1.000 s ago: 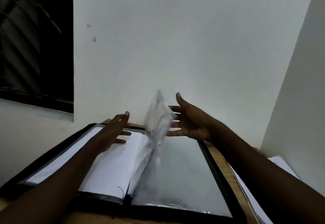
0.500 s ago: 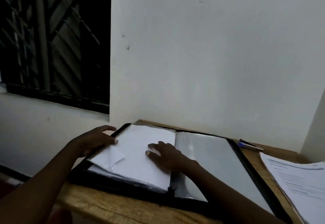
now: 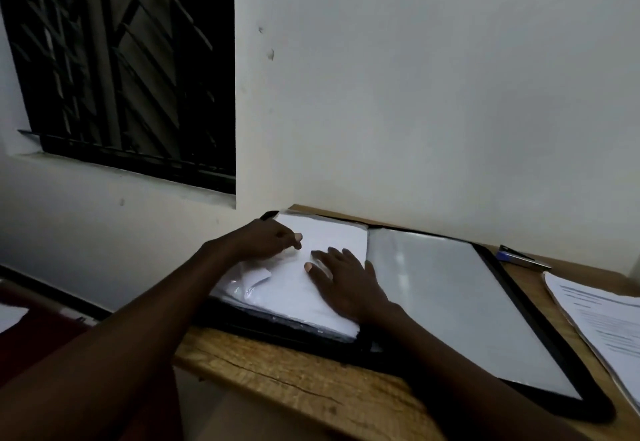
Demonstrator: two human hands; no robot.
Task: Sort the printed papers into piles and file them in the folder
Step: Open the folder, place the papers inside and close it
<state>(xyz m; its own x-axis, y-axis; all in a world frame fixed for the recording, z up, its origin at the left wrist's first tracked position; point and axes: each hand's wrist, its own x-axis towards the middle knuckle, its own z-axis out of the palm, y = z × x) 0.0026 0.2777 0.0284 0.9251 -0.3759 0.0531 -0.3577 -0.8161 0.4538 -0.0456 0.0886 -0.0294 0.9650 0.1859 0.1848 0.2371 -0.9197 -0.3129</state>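
Open black folder (image 3: pixel 585 406) flat on the desk (image 3: pixel 277 371), under both grips and reaching well past them to the right. On its left half, a thick stack of white pages (image 3: pixel 332 236); on its right half, a clear plastic sleeve (image 3: pixel 450 302), smooth and shining a little. Both grips on the left half only, none on the sleeve.

Right grip (image 3: pixel 346 285) laid flat on the top white page, fingers straight and a little spread, holding nothing, only pressing down near the middle fold. Left grip (image 3: pixel 266 238) at the far left edge of the same stack, fingers curled, tips of thumb and first finger close together on the page; not possible to tell whether a sheet is pinched between them. Just below this grip, a small white corner (image 3: pixel 258 276) sticking out from the wrinkled plastic.

Large pale wall (image 3: pixel 433 94) behind, with a dark barred window (image 3: pixel 121 60) at the left. Wooden desk pushed against the wall, cracked along the near edge. Pile of printed papers (image 3: pixel 599 319) at the right, beside the folder. Blue and black stapler (image 3: pixel 516 255) near the wall, between folder and papers.
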